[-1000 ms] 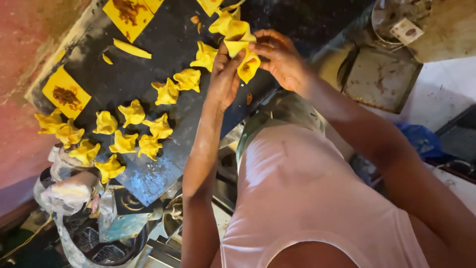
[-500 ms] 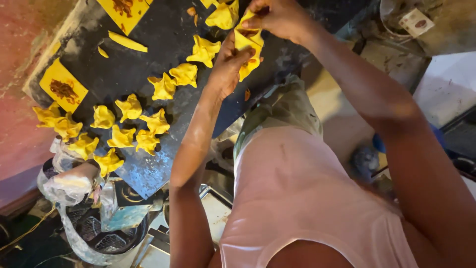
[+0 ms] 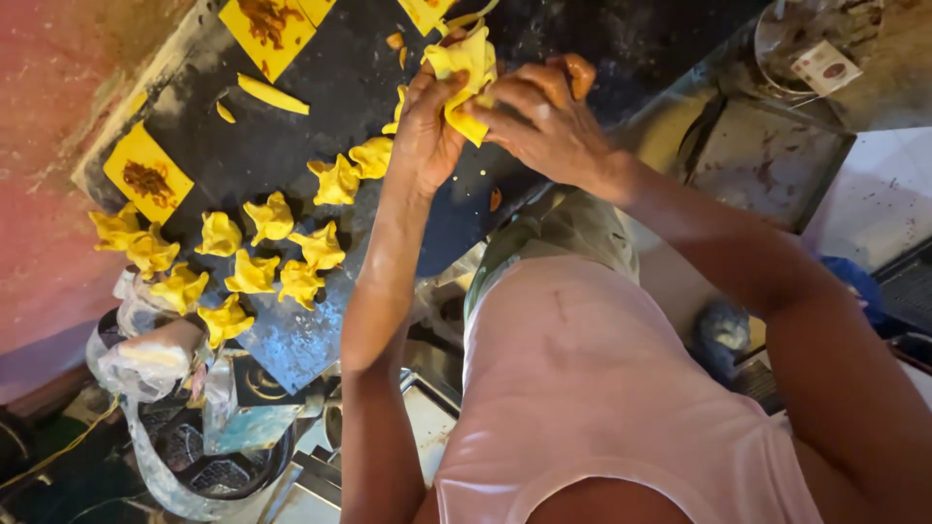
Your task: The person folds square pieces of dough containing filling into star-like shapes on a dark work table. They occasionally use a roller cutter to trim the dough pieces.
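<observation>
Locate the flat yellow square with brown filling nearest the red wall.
In the head view, the yellow square lies at the dark board's left edge, just above the folded dumplings.

a dark, flour-dusted worktop fills the middle of the view. left of it rises a rough reddish wall. below its near edge hang crumpled plastic bags over a dark basket. right of the worktop lies a stained metal tray, with pale floor beyond it.

Folded dumplings on board, left of hands.
</observation>
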